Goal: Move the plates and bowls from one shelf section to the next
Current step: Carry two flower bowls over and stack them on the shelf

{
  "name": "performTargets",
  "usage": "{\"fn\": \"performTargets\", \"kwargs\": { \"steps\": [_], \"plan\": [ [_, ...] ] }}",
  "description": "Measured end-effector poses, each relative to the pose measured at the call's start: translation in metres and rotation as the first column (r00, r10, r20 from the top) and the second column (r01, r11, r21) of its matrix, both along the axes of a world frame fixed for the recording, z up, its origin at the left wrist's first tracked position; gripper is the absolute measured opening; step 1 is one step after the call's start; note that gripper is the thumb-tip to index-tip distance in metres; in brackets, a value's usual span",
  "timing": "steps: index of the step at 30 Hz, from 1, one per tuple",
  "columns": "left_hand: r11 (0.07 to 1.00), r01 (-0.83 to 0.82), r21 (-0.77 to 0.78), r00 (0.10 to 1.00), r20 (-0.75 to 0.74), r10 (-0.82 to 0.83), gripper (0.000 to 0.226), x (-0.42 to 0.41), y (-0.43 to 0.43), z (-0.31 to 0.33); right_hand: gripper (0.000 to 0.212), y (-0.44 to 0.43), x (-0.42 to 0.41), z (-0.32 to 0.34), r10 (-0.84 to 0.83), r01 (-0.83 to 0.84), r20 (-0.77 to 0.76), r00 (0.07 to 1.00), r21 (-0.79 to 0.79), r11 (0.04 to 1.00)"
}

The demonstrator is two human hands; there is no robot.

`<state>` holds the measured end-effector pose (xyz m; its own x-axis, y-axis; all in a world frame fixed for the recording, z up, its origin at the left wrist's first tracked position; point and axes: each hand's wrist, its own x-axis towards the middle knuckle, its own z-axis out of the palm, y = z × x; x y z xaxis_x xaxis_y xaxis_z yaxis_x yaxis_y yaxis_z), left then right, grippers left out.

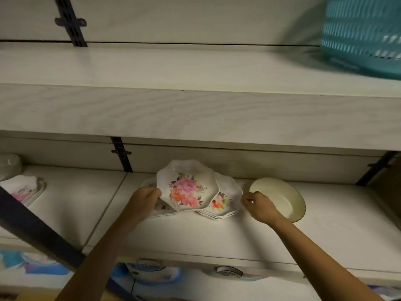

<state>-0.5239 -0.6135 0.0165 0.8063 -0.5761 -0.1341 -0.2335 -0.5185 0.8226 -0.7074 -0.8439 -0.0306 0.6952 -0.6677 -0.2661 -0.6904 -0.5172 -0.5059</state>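
Observation:
My left hand (145,197) grips the left rim of a white scalloped plate with pink and orange flowers (186,185), tilted up above the shelf (195,233). Under it lies a stack of similar floral plates (223,203); another flat floral plate (161,206) shows partly beneath my left hand. My right hand (258,206) pinches the right rim of that stack with curled fingers. A cream bowl (280,197) sits just right of my right hand. In the left shelf section lie several floral plates (23,189).
A thick white shelf board (195,114) overhangs the plates. A teal plastic basket (364,33) stands on it at the top right. Black brackets (121,154) divide the shelf sections. A whitish bowl (9,165) sits far left. Packaged goods (152,271) fill the shelf below.

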Motion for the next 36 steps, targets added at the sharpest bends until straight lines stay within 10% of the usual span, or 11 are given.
{"fn": "performTargets", "kwargs": {
  "steps": [22, 36],
  "plan": [
    [0.964, 0.206, 0.166, 0.978, -0.060, -0.198, 0.028, -0.010, -0.086, -0.041, 0.023, 0.009, -0.074, 0.016, -0.048, 0.050, 0.125, 0.991, -0.012, 0.999],
    [0.866, 0.173, 0.468, 0.858, 0.361, -0.367, 0.040, -0.024, -0.040, -0.033, 0.022, 0.028, -0.048, 0.026, 0.159, -0.161, 0.091, 0.983, 0.009, 0.987]
  ]
}}
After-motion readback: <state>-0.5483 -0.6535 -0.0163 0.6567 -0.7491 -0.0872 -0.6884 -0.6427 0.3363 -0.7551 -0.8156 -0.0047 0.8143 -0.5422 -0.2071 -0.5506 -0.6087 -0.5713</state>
